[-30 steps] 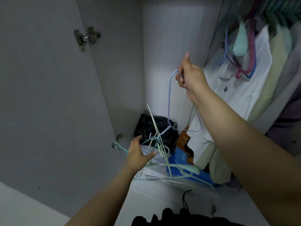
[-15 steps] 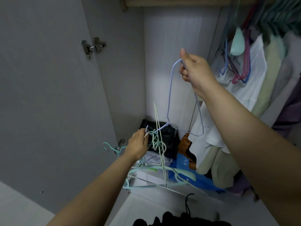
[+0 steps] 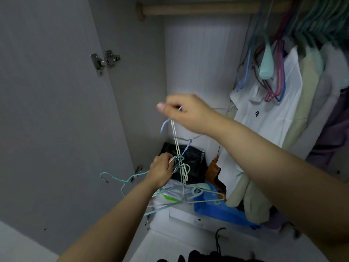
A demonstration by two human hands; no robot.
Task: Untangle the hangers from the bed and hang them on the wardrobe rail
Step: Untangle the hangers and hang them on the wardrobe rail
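Hands work mid-frame inside an open wardrobe: your right hand (image 3: 186, 112) pinches the thin lilac wire hanger (image 3: 186, 146), fingers clamped on it, while your left hand (image 3: 160, 170) grips the knot of mint-green and cream wire hangers (image 3: 184, 186) below. Hold the knot steady and ease the lilac hook out slowly rather than yanking. The tangle dangles at lower centre; the wooden wardrobe rail (image 3: 198, 9) runs along the top.
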